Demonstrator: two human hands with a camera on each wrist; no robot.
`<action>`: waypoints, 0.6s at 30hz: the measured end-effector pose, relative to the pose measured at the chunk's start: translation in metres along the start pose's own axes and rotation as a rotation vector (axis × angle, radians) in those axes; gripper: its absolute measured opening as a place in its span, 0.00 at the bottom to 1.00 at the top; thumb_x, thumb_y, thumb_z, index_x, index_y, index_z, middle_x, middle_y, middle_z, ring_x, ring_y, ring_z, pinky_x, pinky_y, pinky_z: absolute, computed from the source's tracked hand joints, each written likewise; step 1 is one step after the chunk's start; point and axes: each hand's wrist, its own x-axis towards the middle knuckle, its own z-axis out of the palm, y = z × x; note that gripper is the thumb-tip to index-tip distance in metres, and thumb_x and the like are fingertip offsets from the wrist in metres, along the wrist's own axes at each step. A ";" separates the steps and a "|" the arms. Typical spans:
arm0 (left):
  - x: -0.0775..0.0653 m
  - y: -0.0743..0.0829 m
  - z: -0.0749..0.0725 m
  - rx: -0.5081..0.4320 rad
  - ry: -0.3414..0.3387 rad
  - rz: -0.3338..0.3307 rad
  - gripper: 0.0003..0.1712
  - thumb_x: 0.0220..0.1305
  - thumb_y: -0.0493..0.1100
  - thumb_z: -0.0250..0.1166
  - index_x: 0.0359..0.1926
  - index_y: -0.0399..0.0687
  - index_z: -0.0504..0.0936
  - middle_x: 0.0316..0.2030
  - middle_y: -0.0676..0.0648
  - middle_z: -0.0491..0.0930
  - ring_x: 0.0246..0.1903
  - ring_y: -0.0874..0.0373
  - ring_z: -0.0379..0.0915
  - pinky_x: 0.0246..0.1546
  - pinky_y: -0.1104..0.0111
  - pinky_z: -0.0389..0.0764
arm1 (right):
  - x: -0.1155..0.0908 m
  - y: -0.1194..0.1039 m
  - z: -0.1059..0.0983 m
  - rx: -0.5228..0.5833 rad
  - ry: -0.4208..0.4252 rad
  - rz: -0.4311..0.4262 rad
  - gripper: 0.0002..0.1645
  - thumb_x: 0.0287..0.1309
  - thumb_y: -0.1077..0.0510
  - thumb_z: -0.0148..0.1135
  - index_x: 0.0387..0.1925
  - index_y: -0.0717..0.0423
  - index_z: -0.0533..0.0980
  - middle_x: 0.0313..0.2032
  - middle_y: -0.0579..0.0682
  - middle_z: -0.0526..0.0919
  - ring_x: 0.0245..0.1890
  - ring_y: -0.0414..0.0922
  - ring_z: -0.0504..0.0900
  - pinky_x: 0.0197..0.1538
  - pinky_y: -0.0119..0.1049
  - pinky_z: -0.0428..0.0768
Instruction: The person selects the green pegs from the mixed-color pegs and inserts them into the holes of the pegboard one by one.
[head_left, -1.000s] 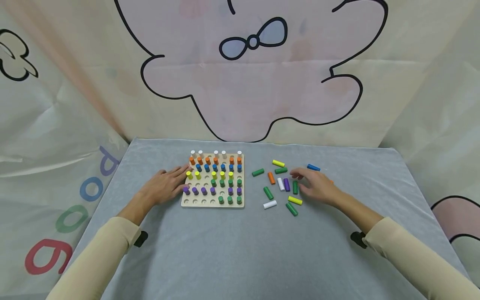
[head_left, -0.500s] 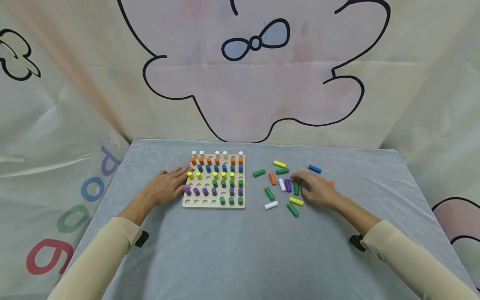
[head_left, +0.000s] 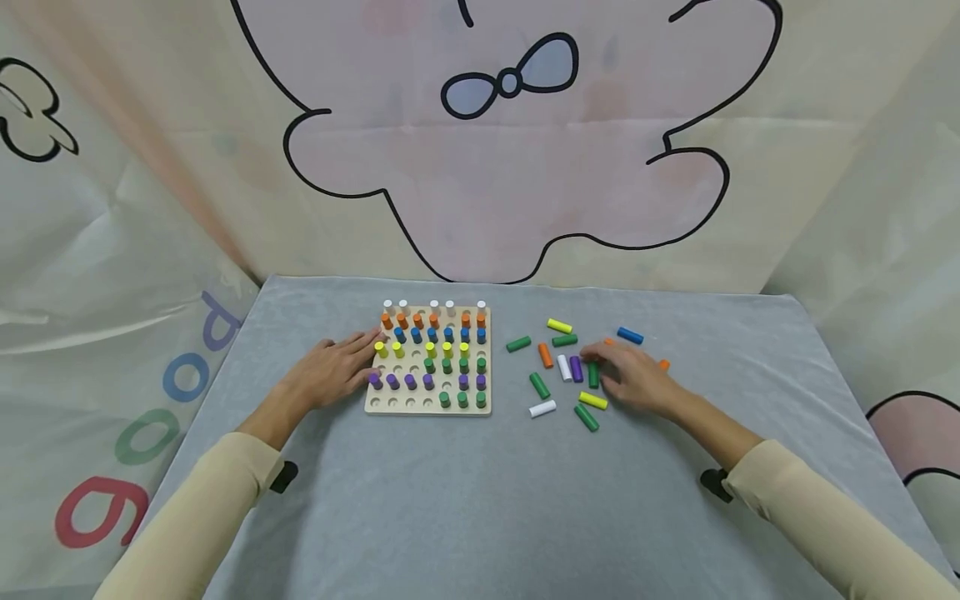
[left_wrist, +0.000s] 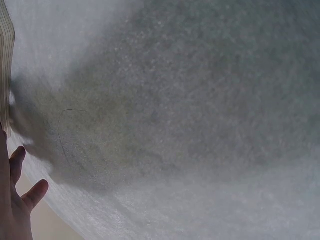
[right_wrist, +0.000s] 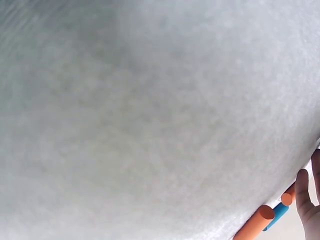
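Note:
A pale wooden pegboard [head_left: 390, 402] lies left of centre, with rows of white, orange, blue, yellow, green and purple pegs standing in it. My left hand [head_left: 336, 372] rests at its left edge, fingers fairly straight, thumb close to the end purple peg [head_left: 374, 381]. My right hand [head_left: 636, 377] is low over the loose pegs. Its index finger and thumb are spread around a green peg [head_left: 593, 375], next to a purple peg [head_left: 576, 369]; no grip on it shows. In the right wrist view, orange pegs [right_wrist: 254, 224] and a blue peg [right_wrist: 276, 216] lie beyond the fingers.
Scattered loose pegs lie right of the board, among them a white peg [head_left: 542, 409], a yellow peg [head_left: 559, 326] and a blue peg [head_left: 630, 336]. A grey cloth [head_left: 480, 500] covers the table. Printed curtains [head_left: 480, 167] stand behind and at both sides.
My right hand has shifted very slightly, and an orange peg behind it has come into sight. My left hand and the board have stayed in place.

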 end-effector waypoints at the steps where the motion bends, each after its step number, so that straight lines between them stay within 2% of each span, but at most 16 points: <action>1: 0.000 0.000 0.000 -0.002 -0.002 -0.003 0.39 0.76 0.60 0.47 0.77 0.42 0.54 0.77 0.41 0.50 0.73 0.40 0.52 0.63 0.38 0.62 | 0.000 0.000 0.000 -0.003 -0.003 -0.001 0.27 0.54 0.71 0.67 0.57 0.60 0.76 0.51 0.53 0.83 0.54 0.52 0.78 0.58 0.54 0.76; 10: -0.001 0.000 -0.001 -0.011 -0.006 -0.006 0.40 0.76 0.61 0.46 0.77 0.43 0.53 0.77 0.41 0.49 0.73 0.40 0.52 0.63 0.38 0.61 | 0.000 0.000 -0.001 -0.037 0.011 -0.023 0.26 0.52 0.72 0.69 0.55 0.61 0.78 0.49 0.53 0.84 0.53 0.52 0.80 0.56 0.55 0.77; 18: -0.001 0.000 0.000 -0.022 -0.004 -0.006 0.39 0.77 0.61 0.46 0.78 0.43 0.53 0.77 0.41 0.50 0.73 0.40 0.52 0.64 0.38 0.61 | 0.000 0.000 -0.004 -0.067 -0.016 -0.024 0.25 0.53 0.72 0.69 0.54 0.62 0.78 0.48 0.52 0.84 0.51 0.51 0.81 0.55 0.53 0.78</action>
